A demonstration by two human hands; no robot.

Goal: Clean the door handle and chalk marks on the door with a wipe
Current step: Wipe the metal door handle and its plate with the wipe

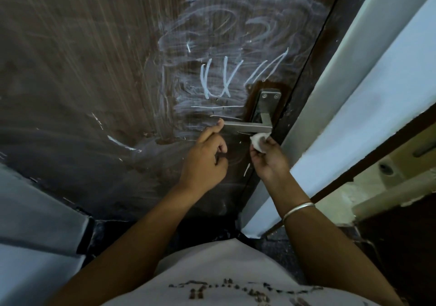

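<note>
White wipe [259, 142], crumpled into a small wad, is pinched in the fingers of the right hand [267, 159] and pressed against the underside of the door handle [246, 127] at its right end, where the lever bends toward the mounting plate [265, 103]. The left hand [205, 158] is loosely curled with nothing in it; its raised fingertip touches the free left tip of the lever. A thin metal bangle [297, 209] circles the right forearm, nearer the viewer than the wrist.

Brushed steel forms the handle, a flat horizontal bar fixed to an upright plate with two screws at its top. The plate sits close to the right edge of the dark brown door [82, 69].

Chalk marks [226, 79] lie just above and to the left of the handle: several bold upright and slanted white strokes, two thin horizontal lines beneath them, and a wide hazy smear spreading upward toward the far top of the door. Shorter stray strokes [122, 144] appear lower on the left.

To the right of the door stands a pale door frame [354, 88]. Nearest the viewer, a white shirt [236, 272] with a dark printed pattern fills the lower edge.
</note>
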